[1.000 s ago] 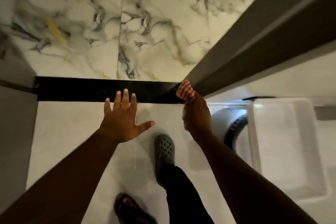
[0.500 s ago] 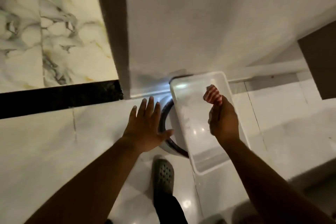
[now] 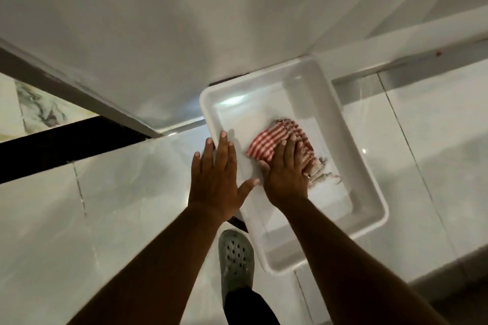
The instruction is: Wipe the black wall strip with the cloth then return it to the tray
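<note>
The red-and-white striped cloth point(image 3: 266, 141) lies inside the white plastic tray point(image 3: 356, 158) on the floor, its frayed edge trailing to the right. My right hand point(image 3: 286, 174) rests flat on top of the cloth, fingers stretched out, not gripping it. My left hand point(image 3: 216, 179) is spread open beside it, its fingertips over the tray's left rim. The black wall strip point(image 3: 66, 145) runs along the base of the wall at the left, well away from both hands.
My foot in a grey perforated clog point(image 3: 236, 258) stands just below the tray. A marble wall panel point(image 3: 39, 111) rises above the strip. A white panel point(image 3: 184, 21) with a grey frame fills the top. Glossy white floor tiles surround the tray.
The view swung right from the black strip to the tray. My right hand carried the bunched cloth over the tray, lowered it in and now lies flat on it. My left hand followed to the tray's rim.
</note>
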{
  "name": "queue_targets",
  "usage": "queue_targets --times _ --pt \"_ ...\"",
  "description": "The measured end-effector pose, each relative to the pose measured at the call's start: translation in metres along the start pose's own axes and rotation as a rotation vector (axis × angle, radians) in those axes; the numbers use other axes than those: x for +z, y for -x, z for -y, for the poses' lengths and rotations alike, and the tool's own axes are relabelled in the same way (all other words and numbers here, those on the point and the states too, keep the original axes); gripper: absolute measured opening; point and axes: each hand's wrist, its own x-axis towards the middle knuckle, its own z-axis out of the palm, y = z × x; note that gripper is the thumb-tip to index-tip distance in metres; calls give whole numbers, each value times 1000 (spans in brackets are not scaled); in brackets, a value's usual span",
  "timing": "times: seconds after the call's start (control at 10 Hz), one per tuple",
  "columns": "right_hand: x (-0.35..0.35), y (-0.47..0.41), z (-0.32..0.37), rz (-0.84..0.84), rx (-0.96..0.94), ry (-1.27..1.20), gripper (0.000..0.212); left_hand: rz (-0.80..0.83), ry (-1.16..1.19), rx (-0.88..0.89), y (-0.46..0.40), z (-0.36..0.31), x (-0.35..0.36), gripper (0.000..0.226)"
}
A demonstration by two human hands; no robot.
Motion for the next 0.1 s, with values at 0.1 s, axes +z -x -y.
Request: queue_targets --times 0.1 --pt "-24 3 0 48 -36 -98 84 13 8 -51 13 9 -17 117"
